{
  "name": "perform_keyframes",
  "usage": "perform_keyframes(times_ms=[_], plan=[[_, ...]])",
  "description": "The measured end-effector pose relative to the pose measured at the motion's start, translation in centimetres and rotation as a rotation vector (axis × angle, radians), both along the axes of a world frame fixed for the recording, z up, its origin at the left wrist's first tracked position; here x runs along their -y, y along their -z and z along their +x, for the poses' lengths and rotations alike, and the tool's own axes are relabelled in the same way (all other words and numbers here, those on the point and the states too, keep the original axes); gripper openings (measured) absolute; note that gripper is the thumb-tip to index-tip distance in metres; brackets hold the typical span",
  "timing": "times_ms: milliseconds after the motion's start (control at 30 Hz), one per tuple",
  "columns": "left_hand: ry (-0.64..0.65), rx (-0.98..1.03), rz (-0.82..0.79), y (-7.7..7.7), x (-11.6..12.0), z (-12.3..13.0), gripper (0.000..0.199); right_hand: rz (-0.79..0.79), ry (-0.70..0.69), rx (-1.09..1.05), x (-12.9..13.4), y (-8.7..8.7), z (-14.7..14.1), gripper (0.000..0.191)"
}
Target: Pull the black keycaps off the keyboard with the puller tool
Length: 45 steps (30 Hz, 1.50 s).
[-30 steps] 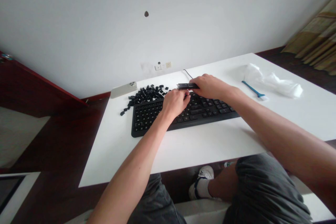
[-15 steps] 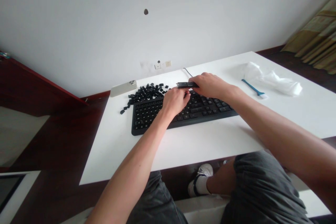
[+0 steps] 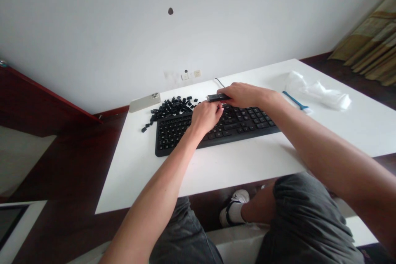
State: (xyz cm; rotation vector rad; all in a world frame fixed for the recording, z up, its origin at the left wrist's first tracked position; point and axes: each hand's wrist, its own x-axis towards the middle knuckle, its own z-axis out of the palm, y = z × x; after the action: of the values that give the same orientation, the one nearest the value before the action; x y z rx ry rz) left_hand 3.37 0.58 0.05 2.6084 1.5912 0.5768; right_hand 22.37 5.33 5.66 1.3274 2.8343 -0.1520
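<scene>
Right hand [image 3: 243, 95]: grip clamped on slim black object [image 3: 218, 97], its end hidden | left hand [image 3: 204, 117]: curled above black keyboard [image 3: 244, 121], fingertips hidden, grip unclear

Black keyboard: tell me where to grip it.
Grip the flat black keyboard by its straight near long edge, fingers coming from the person's side: loose black keycaps crowd its far left edge, and the left hand and right hand cover its far middle.

The person wears dark grey shorts [image 3: 306, 214], a white sneaker [image 3: 240, 196] and a white sock [image 3: 234, 213], forearms [image 3: 334, 152] bare.
</scene>
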Motion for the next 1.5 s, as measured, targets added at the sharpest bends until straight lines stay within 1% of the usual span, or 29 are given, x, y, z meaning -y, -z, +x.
perform_keyframes(times_ms=[100, 233, 300, 367, 433, 500, 567, 633, 700, 867, 1067, 1133, 1200, 1300, 1400, 1500], plan=[[0.000, 0.005, -0.009, 0.0, 0.0, -0.1, 0.027, -0.060, -0.043, -0.007, -0.5, -0.1, 0.1, 0.022], [0.008, 0.015, -0.011, 0.0, -0.1, -0.1, 0.024, -0.119, 0.011, 0.001, -0.7, 0.2, 0.6, 0.023], [0.021, 0.028, -0.010, 0.0, -0.1, -0.1, 0.024, -0.141, 0.030, -0.028, -0.7, 0.4, 0.9, 0.019], [0.033, 0.047, -0.014, -0.1, -0.1, 0.0, 0.023, -0.165, 0.028, -0.065, -0.8, 0.5, 1.3, 0.014], [0.043, 0.059, -0.021, 0.0, -0.1, -0.1, 0.021, -0.192, 0.009, -0.104, -0.7, 0.4, 1.5, 0.016], [0.042, 0.055, -0.020, 0.0, -0.1, -0.1, 0.020, -0.184, -0.022, -0.155, -0.7, 0.3, 1.6, 0.019], [0.032, 0.043, -0.011, 0.2, -0.2, -0.2, 0.019, -0.131, -0.049, -0.213, -0.8, 0.5, 1.7, 0.017], [0.027, 0.041, -0.004, 0.3, -0.2, -0.3, 0.018, -0.078, -0.068, -0.265, -1.0, 0.9, 1.7, 0.015], [0.038, 0.055, 0.001, 0.4, -0.3, -0.4, 0.016, -0.058, -0.073, -0.302, -1.5, 1.5, 1.8, 0.016], [0.041, 0.084, 0.004, 0.5, -0.5, -0.3, 0.009, -0.100, -0.088, -0.358, -2.3, 2.6, 2.0, 0.018], [0.027, 0.103, -0.012, 0.4, -0.4, -0.3, 0.007, -0.115, -0.096, -0.376, -2.5, 3.1, 1.9, 0.018], [0.004, 0.121, -0.030, 0.4, -0.3, -0.3, 0.005, -0.122, -0.106, -0.382, -2.5, 3.2, 1.8, 0.022], [-0.006, 0.164, -0.057, 0.4, -0.3, -0.5, 0.005, -0.123, -0.133, -0.372, -2.4, 3.2, 1.6, 0.030], [0.020, 0.239, -0.096, 0.5, -0.4, -0.8, 0.011, -0.092, -0.158, -0.301, -1.8, 2.8, 1.2, 0.040], [0.033, 0.283, -0.120, 0.5, -0.4, -0.9, 0.009, -0.063, -0.159, -0.215, -0.7, 1.9, 0.7, 0.042], [0.024, 0.280, -0.140, 0.2, -0.3, -0.9, 0.009, -0.078, -0.162, -0.184, 0.4, 1.0, 0.6, 0.044]])
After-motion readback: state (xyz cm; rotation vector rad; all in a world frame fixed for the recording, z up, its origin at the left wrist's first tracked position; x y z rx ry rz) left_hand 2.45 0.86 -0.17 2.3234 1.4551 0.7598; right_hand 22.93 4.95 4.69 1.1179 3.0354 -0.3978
